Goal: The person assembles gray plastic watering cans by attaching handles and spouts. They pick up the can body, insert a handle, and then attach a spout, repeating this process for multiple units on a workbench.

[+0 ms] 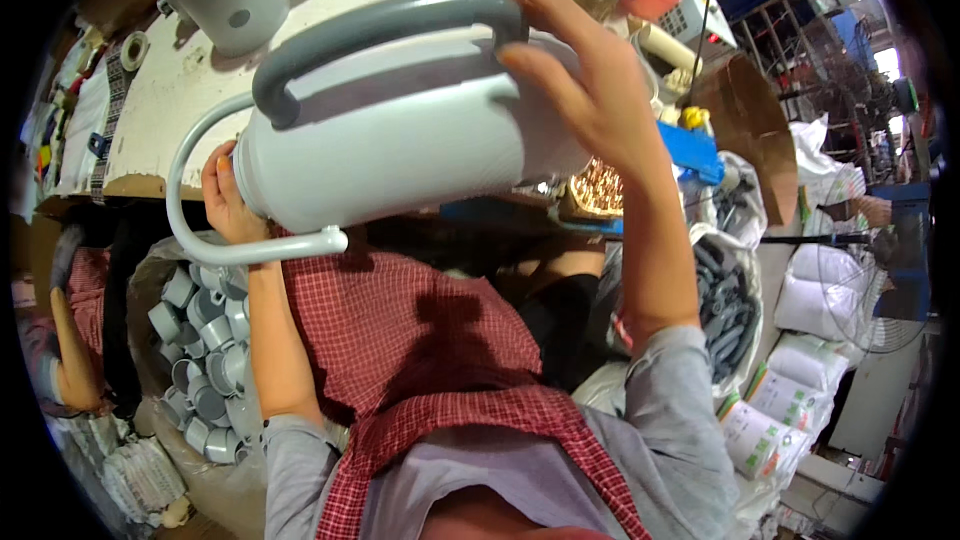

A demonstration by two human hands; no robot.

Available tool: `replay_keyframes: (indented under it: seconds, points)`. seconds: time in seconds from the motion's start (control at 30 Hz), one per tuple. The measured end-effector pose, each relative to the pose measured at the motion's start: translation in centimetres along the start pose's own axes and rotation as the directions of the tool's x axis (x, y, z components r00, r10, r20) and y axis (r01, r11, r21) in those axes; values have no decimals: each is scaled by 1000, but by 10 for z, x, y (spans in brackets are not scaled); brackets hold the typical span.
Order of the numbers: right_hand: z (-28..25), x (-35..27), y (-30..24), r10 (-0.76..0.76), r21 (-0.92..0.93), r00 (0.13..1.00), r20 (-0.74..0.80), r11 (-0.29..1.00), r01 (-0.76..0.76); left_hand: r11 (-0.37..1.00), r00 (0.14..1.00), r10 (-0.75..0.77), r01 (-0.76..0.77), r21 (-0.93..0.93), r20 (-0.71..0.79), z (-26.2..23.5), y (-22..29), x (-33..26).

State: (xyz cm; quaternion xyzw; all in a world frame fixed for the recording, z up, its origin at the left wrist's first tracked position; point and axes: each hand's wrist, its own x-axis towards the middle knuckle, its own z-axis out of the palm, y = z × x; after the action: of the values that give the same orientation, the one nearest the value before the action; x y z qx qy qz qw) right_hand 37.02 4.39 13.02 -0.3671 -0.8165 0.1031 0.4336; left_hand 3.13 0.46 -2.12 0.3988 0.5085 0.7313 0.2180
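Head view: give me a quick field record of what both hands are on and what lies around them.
held item: white plastic watering can, tipped on its side, grey handle on top
left hand: at the can's spout end, beside the thin curved spout tube
right hand: fingers spread over the can's rear end by the handle
below left: bag of grey caps
right side: bag of grey parts
lap: red checked apron

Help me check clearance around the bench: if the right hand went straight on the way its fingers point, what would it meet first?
The right hand points up-left along the white canister; it would likely first meet its grey handle, which the fingertips already touch.
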Motion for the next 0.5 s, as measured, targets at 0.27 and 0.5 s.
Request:
replay_keyframes:
  seconds: [0.27, 0.5]
  points:
    - [10, 1, 13, 154, 327, 988, 19, 933, -152, 999, 995, 41, -42, 6, 90, 2, 1, 6]
    - [-1, 9, -3, 305, 232, 940, 152, 914, -334, 996, 995, 33, -40, 76, 90, 1, 3, 4]
